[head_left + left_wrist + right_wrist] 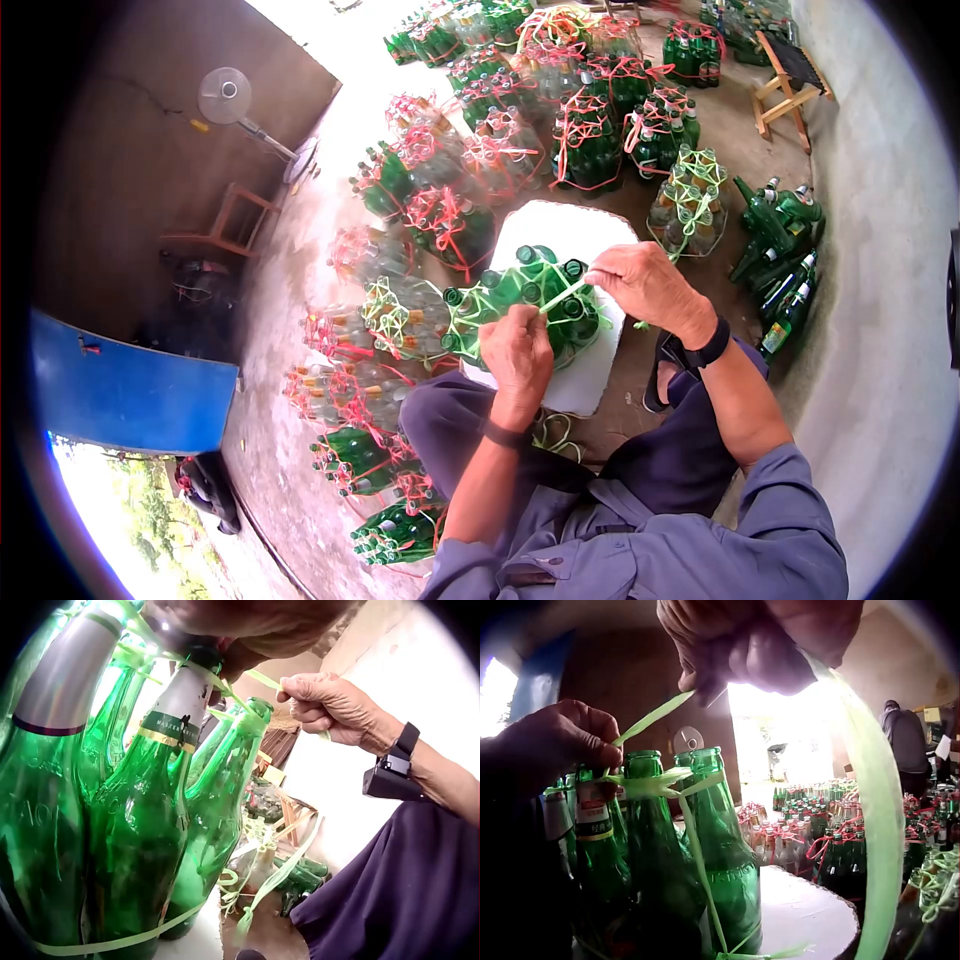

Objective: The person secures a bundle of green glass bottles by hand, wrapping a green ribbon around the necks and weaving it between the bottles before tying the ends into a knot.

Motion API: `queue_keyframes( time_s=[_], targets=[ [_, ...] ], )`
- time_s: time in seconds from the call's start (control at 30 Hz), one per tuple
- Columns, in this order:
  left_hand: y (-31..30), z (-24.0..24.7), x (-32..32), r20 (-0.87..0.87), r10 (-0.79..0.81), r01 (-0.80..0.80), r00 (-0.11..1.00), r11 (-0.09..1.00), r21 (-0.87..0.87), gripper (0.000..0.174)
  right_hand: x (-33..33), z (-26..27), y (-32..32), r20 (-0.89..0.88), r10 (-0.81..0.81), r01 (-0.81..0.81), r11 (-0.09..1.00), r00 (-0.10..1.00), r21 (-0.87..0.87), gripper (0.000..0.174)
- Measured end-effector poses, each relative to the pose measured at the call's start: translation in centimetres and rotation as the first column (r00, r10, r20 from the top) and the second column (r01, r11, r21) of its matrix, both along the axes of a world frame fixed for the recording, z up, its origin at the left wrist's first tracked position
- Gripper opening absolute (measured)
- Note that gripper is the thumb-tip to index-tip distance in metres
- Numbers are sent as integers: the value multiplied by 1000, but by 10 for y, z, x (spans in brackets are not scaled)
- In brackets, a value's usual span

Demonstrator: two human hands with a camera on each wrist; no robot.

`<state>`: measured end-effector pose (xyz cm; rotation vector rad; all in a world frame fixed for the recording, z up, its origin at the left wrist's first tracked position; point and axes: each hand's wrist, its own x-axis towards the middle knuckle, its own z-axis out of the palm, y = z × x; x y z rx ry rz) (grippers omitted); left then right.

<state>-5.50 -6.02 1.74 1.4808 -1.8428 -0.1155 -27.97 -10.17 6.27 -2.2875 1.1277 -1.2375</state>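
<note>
A bundle of green glass bottles (530,291) stands upright on a white slab (585,225) before the person. Pale green plastic strap (657,718) winds around the bottle necks, and another length circles the bottles lower down. The left hand (518,352) pinches the strap close to the necks on the near side. The right hand (655,285) grips the same strap past the far-right necks, its fingers curled in a fist. Between the two hands the strap runs straight. A loose tail of strap (877,847) hangs from the right fist.
Several bottle bundles tied with red strap (450,225) cover the floor ahead and left. A green-tied bundle (690,205) stands ahead right. Loose green bottles (780,250) lie by the right wall. A folding stool (790,85) stands beyond them. Another person (904,735) is in the background.
</note>
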Motion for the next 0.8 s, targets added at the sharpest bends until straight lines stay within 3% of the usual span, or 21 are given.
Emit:
queue_keyframes(
  time_s=[0.3,0.37,0.57,0.7,0.77,0.8],
  targets=[
    [-1,-1,-5,-27,72,-71,997,997,32,10,-26,-11,-5,33,-135,135,991,990,25,20],
    [-1,-4,-4,-42,114,-108,993,986,125,8,-28,-13,-4,-144,-185,194,980,972,49,23],
    [-3,-5,-4,-7,136,-134,991,982,134,10,-26,-12,6,-411,-256,333,934,875,127,24],
    [-5,-5,-3,7,132,-131,991,984,118,11,-15,-3,11,-227,-198,221,972,954,84,33],
    [-6,-5,-4,19,136,-137,991,984,110,10,-9,1,12,-191,-135,126,990,972,-56,46],
    [-6,-5,-4,29,140,-142,990,985,103,10,-7,-2,8,-148,-128,106,983,981,-150,44]
  ],
)
